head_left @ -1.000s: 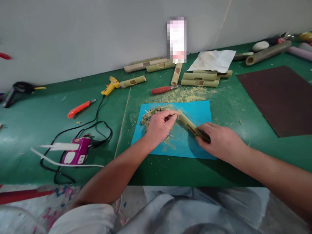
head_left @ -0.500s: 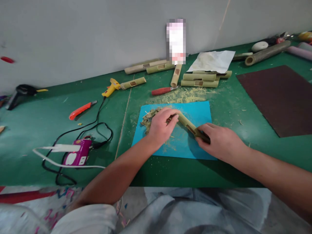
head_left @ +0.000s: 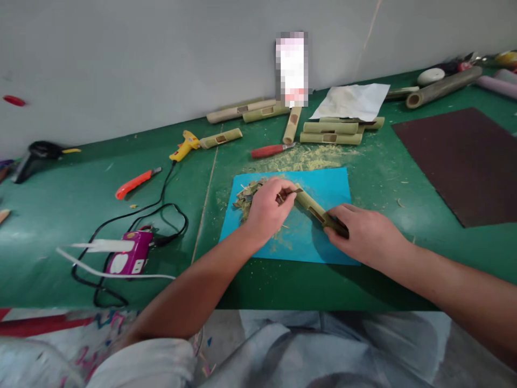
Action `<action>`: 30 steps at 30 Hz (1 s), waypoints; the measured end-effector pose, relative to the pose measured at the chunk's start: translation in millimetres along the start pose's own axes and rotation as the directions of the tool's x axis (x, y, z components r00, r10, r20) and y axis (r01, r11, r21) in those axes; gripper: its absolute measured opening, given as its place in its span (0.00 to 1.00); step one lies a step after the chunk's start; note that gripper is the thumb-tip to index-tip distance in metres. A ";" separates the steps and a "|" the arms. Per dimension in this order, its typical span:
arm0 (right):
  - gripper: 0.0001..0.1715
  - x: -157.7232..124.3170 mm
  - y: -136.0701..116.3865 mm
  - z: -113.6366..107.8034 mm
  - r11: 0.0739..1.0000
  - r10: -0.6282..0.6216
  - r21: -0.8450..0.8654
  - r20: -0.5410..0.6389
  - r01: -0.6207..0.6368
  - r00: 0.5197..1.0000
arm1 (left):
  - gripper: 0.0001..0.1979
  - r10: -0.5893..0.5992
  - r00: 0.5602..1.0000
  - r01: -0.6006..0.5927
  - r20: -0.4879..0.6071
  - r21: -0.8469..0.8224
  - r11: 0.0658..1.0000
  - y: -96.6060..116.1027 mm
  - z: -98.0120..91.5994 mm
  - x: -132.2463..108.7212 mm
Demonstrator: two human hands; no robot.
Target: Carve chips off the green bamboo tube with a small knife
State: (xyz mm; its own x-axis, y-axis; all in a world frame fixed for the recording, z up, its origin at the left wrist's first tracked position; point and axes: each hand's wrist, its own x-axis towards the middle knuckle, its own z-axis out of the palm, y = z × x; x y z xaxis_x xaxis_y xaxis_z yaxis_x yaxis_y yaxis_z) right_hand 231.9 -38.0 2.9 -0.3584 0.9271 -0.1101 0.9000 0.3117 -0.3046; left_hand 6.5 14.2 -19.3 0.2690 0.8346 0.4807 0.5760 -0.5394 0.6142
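Observation:
My right hand [head_left: 363, 234] is wrapped round the near end of a green bamboo tube [head_left: 310, 202] with a rectangular slot cut in its side. The tube slants up and left over a blue sheet [head_left: 335, 183]. At its far end, my left hand [head_left: 271, 207] pinches a thin dark flake [head_left: 298, 190], which looks like dried leaf, against or just beside the opening. Left of that hand lies a pile of dry leaf-like scraps [head_left: 244, 200], partly hidden behind it. Fine crumbs are scattered over the sheet.
Beyond the sheet lie a red-handled knife [head_left: 269, 151], slotted bamboo tubes [head_left: 331, 138] and a white paper [head_left: 351, 102]. To the left are a yellow glue gun [head_left: 186, 145], an orange cutter [head_left: 135, 183] and a purple power adapter [head_left: 131, 253] with cords. A dark board [head_left: 464, 161] lies right.
My left fingertips have drawn back slightly from the tube's far end, so the flake and the end show more. My right hand and the tube stay nearly still.

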 end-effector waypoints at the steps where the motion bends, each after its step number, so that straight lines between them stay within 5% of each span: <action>1: 0.14 -0.2 0.1 0.2 1.000 -0.001 0.001 -0.002 0.001 1.000 | 0.05 0.021 1.000 -0.021 0.002 0.032 0.999 -0.6 -0.1 1.3; 6: 0.14 -1.5 2.5 3.0 1.000 -0.013 0.001 -0.026 0.013 1.000 | 0.04 0.142 0.989 -0.150 0.052 0.231 0.961 -3.4 3.8 8.9; 11: 0.13 -0.4 2.8 3.6 1.000 -0.006 0.007 -0.031 0.006 1.000 | 0.06 0.204 0.973 -0.225 0.109 0.246 0.943 -4.6 5.5 7.2; 30: 0.13 -0.3 3.1 3.3 1.000 -0.006 0.029 -0.031 0.007 0.999 | 0.16 0.097 0.937 -0.222 0.337 0.359 0.907 -3.7 -13.5 2.8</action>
State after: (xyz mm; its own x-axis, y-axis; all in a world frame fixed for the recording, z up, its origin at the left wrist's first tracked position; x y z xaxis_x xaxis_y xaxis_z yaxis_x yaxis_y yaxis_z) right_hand 234.0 -38.1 -1.1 -0.3561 0.9312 -0.0784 0.8899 0.3123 -0.3323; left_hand -5.3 17.0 -11.8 0.5676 0.7673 0.2986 0.7393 -0.6346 0.2253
